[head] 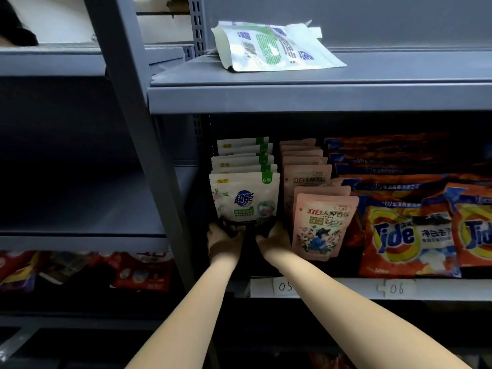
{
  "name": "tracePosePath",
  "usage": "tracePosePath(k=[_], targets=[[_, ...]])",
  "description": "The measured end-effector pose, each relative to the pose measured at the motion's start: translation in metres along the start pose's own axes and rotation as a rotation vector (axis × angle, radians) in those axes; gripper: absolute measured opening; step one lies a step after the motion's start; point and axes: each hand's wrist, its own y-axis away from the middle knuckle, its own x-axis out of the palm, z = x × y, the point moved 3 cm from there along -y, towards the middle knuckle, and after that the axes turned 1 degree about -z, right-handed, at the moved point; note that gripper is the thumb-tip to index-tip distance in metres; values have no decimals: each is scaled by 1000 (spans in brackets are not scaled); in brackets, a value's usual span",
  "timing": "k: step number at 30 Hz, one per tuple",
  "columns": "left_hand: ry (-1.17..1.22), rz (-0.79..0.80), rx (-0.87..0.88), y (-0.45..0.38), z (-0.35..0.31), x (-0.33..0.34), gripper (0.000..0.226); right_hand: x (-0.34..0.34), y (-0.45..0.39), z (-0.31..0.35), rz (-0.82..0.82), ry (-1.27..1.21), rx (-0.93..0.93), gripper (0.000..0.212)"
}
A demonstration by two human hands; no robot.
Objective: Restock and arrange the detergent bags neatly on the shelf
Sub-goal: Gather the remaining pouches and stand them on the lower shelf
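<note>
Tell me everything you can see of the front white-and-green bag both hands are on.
The front white-and-green bag is a glossy plastic pouch, white with a green corner tab, blue lettering and flower prints. It stands upright, facing out, at the head of a row of matching pouches on the middle shelf, left of the pink pouches. The left hand and right hand hold its shadowed bottom corners; the exact grip is hidden.

Middle shelf (pixel 346 287), centre frame: upright pouch row (pixel 243 198) at left, second pouch row (pixel 319 222) just beside on right, Tide bags (pixel 407 235) further right. Upper shelf (pixel 319 98): flat pouch (pixel 274 47) lying on top.
</note>
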Motion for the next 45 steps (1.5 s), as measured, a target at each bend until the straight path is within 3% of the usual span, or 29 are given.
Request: tracePosePath(k=[4, 10, 13, 20, 28, 32, 38, 40, 43, 45], targets=[[-55, 65, 16, 18, -8, -11, 58, -14, 18, 7, 66, 100, -33, 67], [-181, 93, 116, 62, -37, -41, 41, -50, 64, 23, 187, 215, -214, 44], [-277, 48, 125, 90, -64, -63, 44, -82, 87, 38, 137, 287, -279, 47], [-386, -55, 427, 162, -149, -117, 40, -170, 137, 92, 20, 437, -522, 44], [-230, -332, 776, 199, -253, -165, 16, -249, 164, 173, -241, 236, -786, 19], [-328, -303, 806, 166, -287, -160, 27, -267, 142, 194, -313, 139, -745, 16], [-605, 16, 917, 106, -324, -127, 47, -282, 102, 211, -335, 171, -679, 15], [-711, 135, 872, 86, -330, -118, 56, -286, 90, 218, -319, 194, -652, 14], [-841, 117, 758, 65, -338, -113, 77, -294, 68, 230, -333, 206, -593, 14], [-853, 82, 735, 58, -344, -108, 79, -299, 53, 237, -356, 236, -565, 16]])
